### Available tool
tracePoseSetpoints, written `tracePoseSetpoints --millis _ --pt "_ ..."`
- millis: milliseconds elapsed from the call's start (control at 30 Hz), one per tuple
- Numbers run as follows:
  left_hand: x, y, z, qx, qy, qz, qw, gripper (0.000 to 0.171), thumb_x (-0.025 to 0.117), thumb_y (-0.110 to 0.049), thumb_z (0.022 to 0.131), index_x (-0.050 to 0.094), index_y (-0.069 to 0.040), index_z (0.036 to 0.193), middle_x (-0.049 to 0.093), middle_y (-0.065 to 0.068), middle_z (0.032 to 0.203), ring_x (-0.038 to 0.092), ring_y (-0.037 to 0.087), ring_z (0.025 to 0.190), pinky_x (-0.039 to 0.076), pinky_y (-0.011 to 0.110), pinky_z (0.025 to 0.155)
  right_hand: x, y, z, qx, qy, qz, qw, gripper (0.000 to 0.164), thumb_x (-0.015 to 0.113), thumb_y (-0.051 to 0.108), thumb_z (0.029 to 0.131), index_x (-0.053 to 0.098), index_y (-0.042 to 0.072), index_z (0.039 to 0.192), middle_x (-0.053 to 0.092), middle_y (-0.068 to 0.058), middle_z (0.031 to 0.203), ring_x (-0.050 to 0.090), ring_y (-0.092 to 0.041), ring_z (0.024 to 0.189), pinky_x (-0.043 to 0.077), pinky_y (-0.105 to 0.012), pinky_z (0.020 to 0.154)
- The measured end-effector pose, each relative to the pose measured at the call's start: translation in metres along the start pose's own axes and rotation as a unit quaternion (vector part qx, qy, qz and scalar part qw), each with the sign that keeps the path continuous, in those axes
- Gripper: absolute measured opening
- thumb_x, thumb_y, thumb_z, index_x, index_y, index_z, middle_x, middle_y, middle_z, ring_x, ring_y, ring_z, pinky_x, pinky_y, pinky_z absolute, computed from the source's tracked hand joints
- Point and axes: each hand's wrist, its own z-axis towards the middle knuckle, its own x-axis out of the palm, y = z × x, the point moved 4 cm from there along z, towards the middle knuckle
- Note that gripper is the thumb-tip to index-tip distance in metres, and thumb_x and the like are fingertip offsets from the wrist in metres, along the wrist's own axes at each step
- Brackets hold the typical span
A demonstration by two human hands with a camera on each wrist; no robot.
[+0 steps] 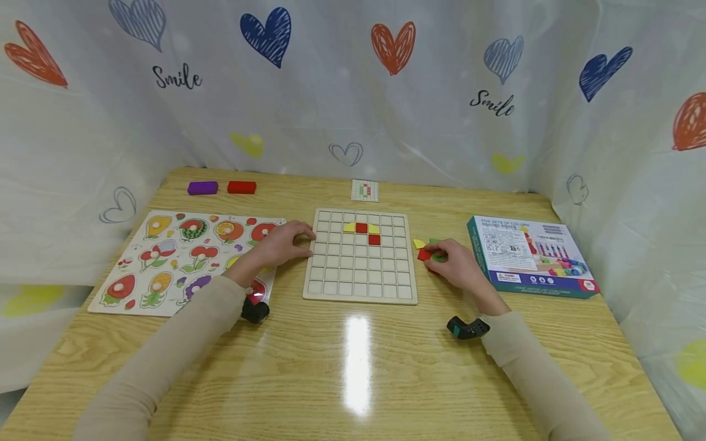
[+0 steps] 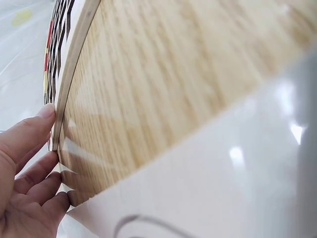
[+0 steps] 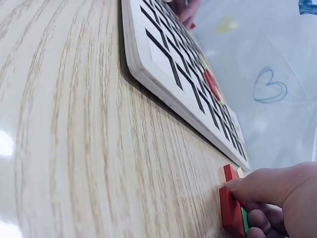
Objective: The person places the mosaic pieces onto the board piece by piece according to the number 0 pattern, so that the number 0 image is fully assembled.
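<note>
A wooden grid board (image 1: 361, 277) lies flat in the middle of the table. Two red squares (image 1: 374, 239) and two yellow pieces with a slanted or curved side (image 1: 349, 227) sit in its upper cells. At the board's left edge my left hand (image 1: 281, 244) touches the rim, thumb and index fingertip apart along it. Right of the board, my right hand (image 1: 456, 264) is over a small group of loose pieces. Its thumb and curled fingers pinch a red tile (image 3: 231, 212); a second red tile, a green piece (image 1: 437, 258) and a yellow piece (image 1: 419, 244) lie close by.
A small pattern card (image 1: 365, 190) lies behind the board. A fruit puzzle board (image 1: 132, 260) is partly under my left forearm. Purple (image 1: 203, 188) and red (image 1: 241, 187) blocks stand back left. A boxed game (image 1: 532, 257) lies right. A curtain (image 1: 331, 92) encloses the table.
</note>
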Motion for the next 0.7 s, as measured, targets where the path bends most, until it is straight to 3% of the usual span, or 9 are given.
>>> tracePoseSetpoints --millis 467,700 --pt "-0.0007 0.0016 0.0001 -0.002 0.000 0.008 1.0000 0.035 0.074 -0.017 0.089 0.064 -0.005 0.120 0.050 0.015 0.140 0.040 0.033 0.134 0.030 0.049 0.113 0.0003 0.0029 0.0022 -0.005 0.002 -0.004 1.000 0.030 0.067 0.011 0.093 0.066 -0.001 0.121 0.060 -0.022 0.118 0.058 -0.034 0.101 0.048 -0.049 0.088" --pt "0.0001 0.0035 0.0009 -0.006 0.000 0.007 1.0000 0.035 0.073 -0.018 0.089 0.064 -0.006 0.121 0.049 0.015 0.142 0.039 0.033 0.135 0.030 0.049 0.113 -0.0046 0.0044 0.0026 0.007 -0.003 0.027 1.000 0.033 0.064 0.017 0.096 0.064 0.001 0.125 0.060 -0.021 0.120 0.059 -0.033 0.104 0.052 -0.046 0.085"
